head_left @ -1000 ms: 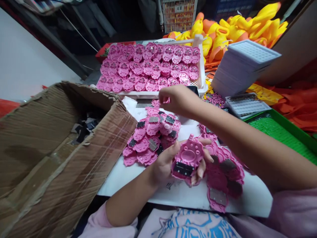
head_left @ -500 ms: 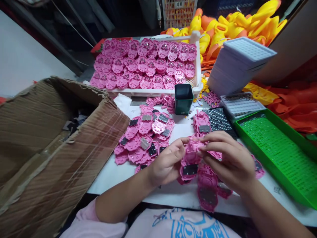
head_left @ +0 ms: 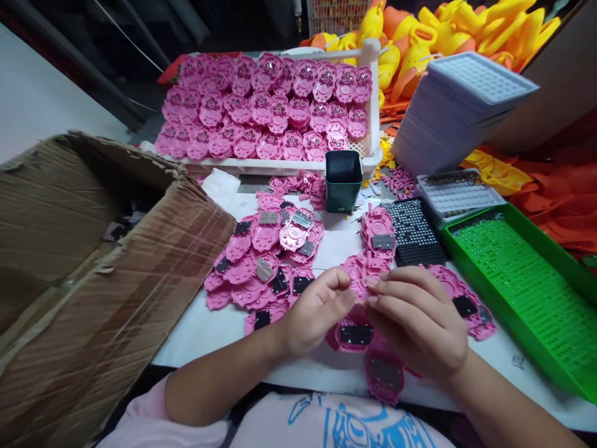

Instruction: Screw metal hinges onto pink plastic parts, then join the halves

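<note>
My left hand [head_left: 316,314] and my right hand [head_left: 420,317] meet over the table with fingertips pinched close together. Between them is a small pink plastic piece [head_left: 359,287], partly hidden by the fingers and hard to tell from the pink behind it. Under and around my hands lie pink plastic casings, one with a black panel [head_left: 355,335] and another with a grey panel [head_left: 385,372]. A further pink casing [head_left: 379,225] lies just beyond my fingers. To the left of my left hand is a heap of similar pink casings [head_left: 249,270].
A white crate [head_left: 261,167] holds rows of pink casings at the back. A dark green cup [head_left: 344,193] stands before it. A cardboard box [head_left: 181,242] is at left. At right are a green tray [head_left: 536,280], a black perforated tray [head_left: 422,254] and stacked white trays [head_left: 457,118].
Both hands and the pink piece between them have shifted slightly down and to the left. My fingertips have drawn closer together. The view has tilted a little.
</note>
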Action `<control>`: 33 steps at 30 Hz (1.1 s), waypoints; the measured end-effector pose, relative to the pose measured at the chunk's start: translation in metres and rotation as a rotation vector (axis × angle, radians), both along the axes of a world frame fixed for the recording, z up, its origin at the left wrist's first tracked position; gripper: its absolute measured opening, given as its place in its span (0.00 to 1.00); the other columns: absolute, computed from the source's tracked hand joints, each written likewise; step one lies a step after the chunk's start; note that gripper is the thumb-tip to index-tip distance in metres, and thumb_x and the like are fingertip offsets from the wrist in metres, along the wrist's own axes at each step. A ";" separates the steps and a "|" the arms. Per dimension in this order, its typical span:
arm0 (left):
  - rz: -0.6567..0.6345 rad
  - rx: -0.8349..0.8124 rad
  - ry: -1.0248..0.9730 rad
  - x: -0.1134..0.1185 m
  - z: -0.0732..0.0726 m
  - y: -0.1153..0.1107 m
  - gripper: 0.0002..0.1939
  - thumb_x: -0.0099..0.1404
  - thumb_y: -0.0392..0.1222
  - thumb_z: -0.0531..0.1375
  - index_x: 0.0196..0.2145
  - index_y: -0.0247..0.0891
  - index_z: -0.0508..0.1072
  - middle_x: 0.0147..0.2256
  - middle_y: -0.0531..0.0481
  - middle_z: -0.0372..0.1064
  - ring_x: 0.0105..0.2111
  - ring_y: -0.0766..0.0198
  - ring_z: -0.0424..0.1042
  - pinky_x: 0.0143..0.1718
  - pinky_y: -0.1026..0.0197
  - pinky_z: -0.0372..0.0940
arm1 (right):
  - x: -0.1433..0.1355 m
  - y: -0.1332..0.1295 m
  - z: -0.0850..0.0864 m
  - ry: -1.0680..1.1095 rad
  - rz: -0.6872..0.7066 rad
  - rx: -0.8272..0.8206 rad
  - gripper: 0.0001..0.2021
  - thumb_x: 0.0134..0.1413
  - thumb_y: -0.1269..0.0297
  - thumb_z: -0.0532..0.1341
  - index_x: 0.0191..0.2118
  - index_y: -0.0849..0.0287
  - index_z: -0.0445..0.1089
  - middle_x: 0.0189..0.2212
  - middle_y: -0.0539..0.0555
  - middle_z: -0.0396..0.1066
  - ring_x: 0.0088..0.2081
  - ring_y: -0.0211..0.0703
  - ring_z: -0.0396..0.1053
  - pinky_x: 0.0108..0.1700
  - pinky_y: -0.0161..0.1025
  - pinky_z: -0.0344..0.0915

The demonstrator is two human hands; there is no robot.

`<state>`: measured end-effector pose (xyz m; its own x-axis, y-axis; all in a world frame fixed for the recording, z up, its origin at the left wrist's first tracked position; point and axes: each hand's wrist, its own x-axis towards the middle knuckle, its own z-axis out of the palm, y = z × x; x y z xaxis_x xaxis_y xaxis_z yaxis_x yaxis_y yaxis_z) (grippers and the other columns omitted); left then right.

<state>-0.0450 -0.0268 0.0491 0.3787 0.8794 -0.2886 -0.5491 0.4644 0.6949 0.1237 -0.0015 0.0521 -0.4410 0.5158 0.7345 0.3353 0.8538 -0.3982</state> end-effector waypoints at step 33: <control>-0.020 0.120 -0.132 -0.019 -0.004 0.003 0.11 0.59 0.44 0.63 0.33 0.34 0.68 0.26 0.49 0.74 0.22 0.65 0.73 0.21 0.66 0.69 | -0.003 -0.006 0.005 0.247 0.179 -0.547 0.13 0.51 0.77 0.59 0.44 0.62 0.67 0.41 0.58 0.68 0.44 0.44 0.67 0.46 0.44 0.68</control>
